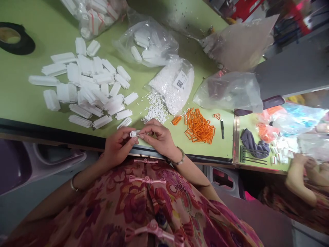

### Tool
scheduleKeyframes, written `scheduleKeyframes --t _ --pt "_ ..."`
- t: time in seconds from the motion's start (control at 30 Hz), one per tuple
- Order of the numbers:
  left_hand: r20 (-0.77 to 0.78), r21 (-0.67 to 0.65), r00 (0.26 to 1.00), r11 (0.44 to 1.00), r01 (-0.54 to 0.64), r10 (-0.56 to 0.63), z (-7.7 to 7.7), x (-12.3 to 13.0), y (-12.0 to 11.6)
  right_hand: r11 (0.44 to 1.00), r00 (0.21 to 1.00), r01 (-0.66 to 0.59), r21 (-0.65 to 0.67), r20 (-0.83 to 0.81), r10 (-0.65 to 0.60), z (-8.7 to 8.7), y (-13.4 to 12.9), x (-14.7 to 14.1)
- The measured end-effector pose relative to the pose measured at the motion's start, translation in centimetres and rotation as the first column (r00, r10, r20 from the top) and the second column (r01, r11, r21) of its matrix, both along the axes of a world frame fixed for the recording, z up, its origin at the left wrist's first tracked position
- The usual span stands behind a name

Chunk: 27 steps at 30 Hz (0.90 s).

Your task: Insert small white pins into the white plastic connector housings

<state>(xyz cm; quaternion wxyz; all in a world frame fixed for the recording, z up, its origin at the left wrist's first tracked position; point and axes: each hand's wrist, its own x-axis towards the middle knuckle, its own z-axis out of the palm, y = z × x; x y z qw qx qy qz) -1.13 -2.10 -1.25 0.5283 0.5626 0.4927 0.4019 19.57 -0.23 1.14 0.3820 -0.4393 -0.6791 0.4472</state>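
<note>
Head cam: left hand [117, 146] and right hand [158, 138] are just over the edge of the green surface [15, 85], fingers [143, 136] on both pinching a small white plastic piece [134, 133] between them. Tight fingertip grip's the way to keep it steady. Loose white plastic housings [87, 82] lie ahead, orange plastic frames [199, 125] to the right.

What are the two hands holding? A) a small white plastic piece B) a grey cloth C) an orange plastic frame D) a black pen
A. The bare left hand and bare right hand pinch a small white plastic piece between their fingertips.
</note>
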Motion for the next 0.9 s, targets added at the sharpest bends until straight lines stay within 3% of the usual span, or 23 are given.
scheduleKeyframes --t 0.17,0.4,0.67,0.9 --pt "-0.003 0.013 1.000 1.000 0.010 -0.010 -0.6 -0.2 -0.2 1.000 0.995 -0.024 -0.010 0.097 0.024 -0.5 0.2 -0.3" --pt "-0.086 0.058 0.996 0.998 0.002 0.003 -1.1 -0.4 -0.2 0.998 0.981 -0.032 -0.056 0.191 0.042 0.7 0.1 -0.3" --pt "-0.100 0.077 0.995 0.997 0.018 -0.010 -1.1 -0.4 -0.2 1.000 0.964 -0.005 0.011 0.266 0.002 1.0 -0.7 -0.5" --pt "-0.171 0.175 0.982 0.979 0.106 -0.076 -1.0 -0.5 -0.1 0.976 0.972 -0.057 -0.212 0.212 0.103 1.4 0.0 0.2"
